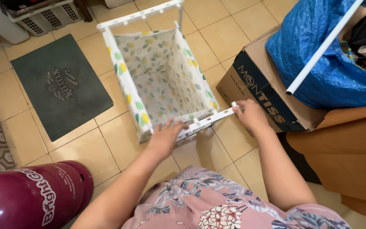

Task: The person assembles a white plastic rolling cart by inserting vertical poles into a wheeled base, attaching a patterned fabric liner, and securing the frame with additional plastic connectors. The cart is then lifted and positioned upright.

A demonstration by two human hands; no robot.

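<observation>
A fabric basket point(162, 76) with a leaf print stands on the tiled floor, held in a white plastic frame. My left hand point(166, 135) grips the near white frame bar point(204, 122) toward its left end. My right hand point(250, 114) holds the same bar at its right end, by the corner connector. The basket is open at the top and nothing shows inside it.
A cardboard box point(259, 91) with a blue plastic bag point(327, 55) and a white pipe point(323, 46) stands at right. A dark green doormat point(60, 85) lies at left, a maroon gas cylinder point(30, 197) at lower left, a white crate point(43, 17) at top left.
</observation>
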